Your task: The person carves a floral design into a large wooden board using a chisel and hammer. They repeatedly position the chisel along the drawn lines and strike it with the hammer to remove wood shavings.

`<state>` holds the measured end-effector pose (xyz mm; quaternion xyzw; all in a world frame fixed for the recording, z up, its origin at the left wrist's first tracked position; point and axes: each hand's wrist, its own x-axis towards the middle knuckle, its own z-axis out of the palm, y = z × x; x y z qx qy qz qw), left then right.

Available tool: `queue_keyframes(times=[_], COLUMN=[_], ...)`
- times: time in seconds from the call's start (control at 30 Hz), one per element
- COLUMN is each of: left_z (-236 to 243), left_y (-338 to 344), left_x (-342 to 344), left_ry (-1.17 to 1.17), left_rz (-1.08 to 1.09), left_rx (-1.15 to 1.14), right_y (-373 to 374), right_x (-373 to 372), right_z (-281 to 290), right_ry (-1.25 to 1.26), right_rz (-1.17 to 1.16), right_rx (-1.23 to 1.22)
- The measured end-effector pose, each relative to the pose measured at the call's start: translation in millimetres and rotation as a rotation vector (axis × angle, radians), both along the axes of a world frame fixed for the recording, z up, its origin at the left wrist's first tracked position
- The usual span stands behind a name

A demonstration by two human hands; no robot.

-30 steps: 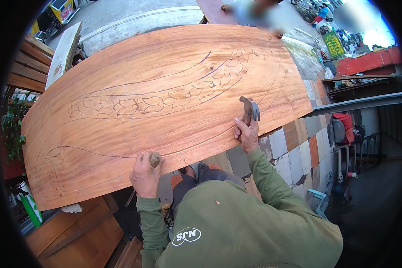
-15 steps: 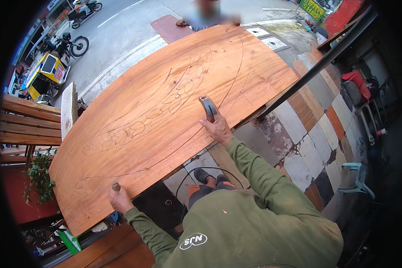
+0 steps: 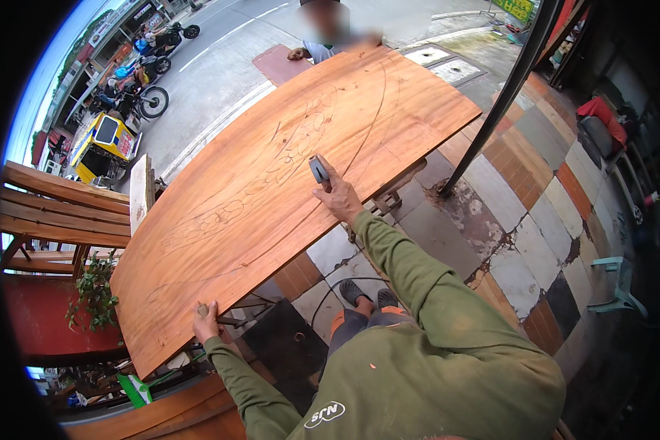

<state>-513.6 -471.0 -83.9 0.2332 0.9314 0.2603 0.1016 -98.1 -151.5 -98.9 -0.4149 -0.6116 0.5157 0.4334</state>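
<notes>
Apparent steadying of a wooden panel lying near left to far right: at its near edge, left hand clasps a stubby tool, right hand a hammer; adjustment calls for even support.

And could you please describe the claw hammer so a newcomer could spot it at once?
Find the large wooden panel, then the green-sleeved person's right hand at its near edge. The claw hammer is in that grip; its grey metal head sets it apart from the brownish tool end in the left hand.
</notes>
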Motion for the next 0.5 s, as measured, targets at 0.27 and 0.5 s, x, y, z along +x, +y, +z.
queue_keyframes(times=[0.27,0.5], left_z=[-2,-7], left_y=[3,-17], left_x=[-16,-13], left_ry=[0.043,0.138], left_rz=[-0.008,-0.020], left_rx=[-0.159,-0.108], right_y=[0,2], right_x=[2,-10], right_z=[-1,-4], right_ry=[-0.055,-0.003], right_rz=[-0.041,0.005], right_rx=[0.016,-0.011])
